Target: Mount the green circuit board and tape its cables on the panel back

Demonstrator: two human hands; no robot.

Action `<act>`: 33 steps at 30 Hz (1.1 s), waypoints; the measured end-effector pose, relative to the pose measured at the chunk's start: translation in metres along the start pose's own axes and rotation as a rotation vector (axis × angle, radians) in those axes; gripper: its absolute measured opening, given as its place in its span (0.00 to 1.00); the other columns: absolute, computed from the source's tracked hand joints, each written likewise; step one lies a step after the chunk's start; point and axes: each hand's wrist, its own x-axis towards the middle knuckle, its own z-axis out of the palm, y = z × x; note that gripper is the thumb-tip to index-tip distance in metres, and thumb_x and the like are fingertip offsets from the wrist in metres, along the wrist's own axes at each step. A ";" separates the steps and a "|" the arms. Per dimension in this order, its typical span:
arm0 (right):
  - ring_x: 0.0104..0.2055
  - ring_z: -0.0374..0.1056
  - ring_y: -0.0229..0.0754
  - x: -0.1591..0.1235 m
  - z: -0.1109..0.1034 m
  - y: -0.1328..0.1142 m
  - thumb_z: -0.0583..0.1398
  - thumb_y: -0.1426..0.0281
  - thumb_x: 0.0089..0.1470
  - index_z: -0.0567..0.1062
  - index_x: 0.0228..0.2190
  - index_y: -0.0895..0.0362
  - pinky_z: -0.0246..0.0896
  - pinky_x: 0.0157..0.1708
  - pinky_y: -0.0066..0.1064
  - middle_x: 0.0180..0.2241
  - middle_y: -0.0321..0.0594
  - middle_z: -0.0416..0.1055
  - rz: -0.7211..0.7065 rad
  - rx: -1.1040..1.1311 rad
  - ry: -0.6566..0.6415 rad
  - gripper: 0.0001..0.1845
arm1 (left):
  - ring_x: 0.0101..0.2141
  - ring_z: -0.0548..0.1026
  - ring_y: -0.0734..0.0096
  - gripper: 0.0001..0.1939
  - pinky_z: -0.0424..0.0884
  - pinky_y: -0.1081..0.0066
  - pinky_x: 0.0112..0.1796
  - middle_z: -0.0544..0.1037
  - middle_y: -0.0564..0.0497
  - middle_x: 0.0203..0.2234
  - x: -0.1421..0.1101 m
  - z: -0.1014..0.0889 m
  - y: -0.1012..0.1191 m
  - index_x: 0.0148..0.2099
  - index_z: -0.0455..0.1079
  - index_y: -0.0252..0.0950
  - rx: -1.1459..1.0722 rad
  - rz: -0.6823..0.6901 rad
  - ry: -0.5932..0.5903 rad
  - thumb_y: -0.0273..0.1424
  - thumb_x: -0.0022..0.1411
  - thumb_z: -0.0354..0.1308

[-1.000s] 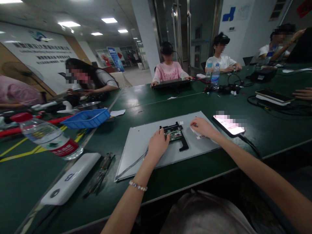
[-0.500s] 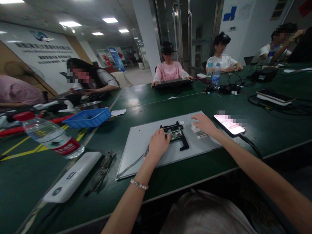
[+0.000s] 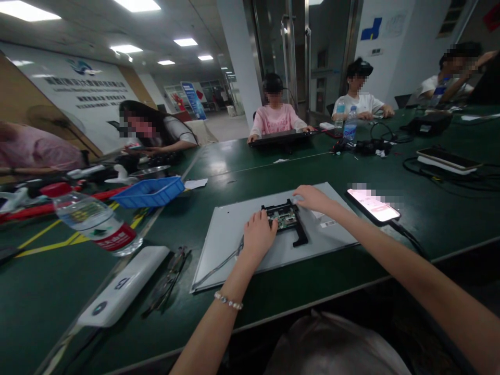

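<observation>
A flat grey panel (image 3: 219, 234) lies on the green table in front of me. On it rests a black plastic frame (image 3: 301, 235) with a green circuit board (image 3: 284, 221) inside it. My left hand (image 3: 261, 235) grips the left end of this frame, its thumb over the board's edge. A thin grey cable (image 3: 219, 270) runs from beneath that hand to the panel's near left corner. At the frame's far right corner is my right hand (image 3: 312, 198), with its fingers bent and close together; its fingertips hide whatever is between them. A white label (image 3: 327, 224) shows beneath the right forearm.
To the right lies a lit phone (image 3: 375, 205) on a cable. On the left are a water bottle (image 3: 99, 224), a white power bank (image 3: 125, 286), eyeglasses (image 3: 167, 284) and a blue tray (image 3: 150, 192). Several people sit around the table, one behind a dark panel (image 3: 287, 138).
My right hand has moved left from over the panel's labels to the frame's far right corner, and its fingers have drawn together. My left hand stays on the frame. The view has shifted slightly.
</observation>
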 end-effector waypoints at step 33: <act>0.46 0.70 0.45 -0.007 0.029 0.019 0.56 0.71 0.59 0.81 0.39 0.56 0.61 0.47 0.32 0.43 0.43 0.77 0.074 0.143 0.137 0.13 | 0.42 0.76 0.60 0.20 0.68 0.68 0.40 0.78 0.40 0.41 0.006 -0.005 -0.009 0.53 0.66 0.30 -0.075 -0.014 -0.044 0.37 0.70 0.42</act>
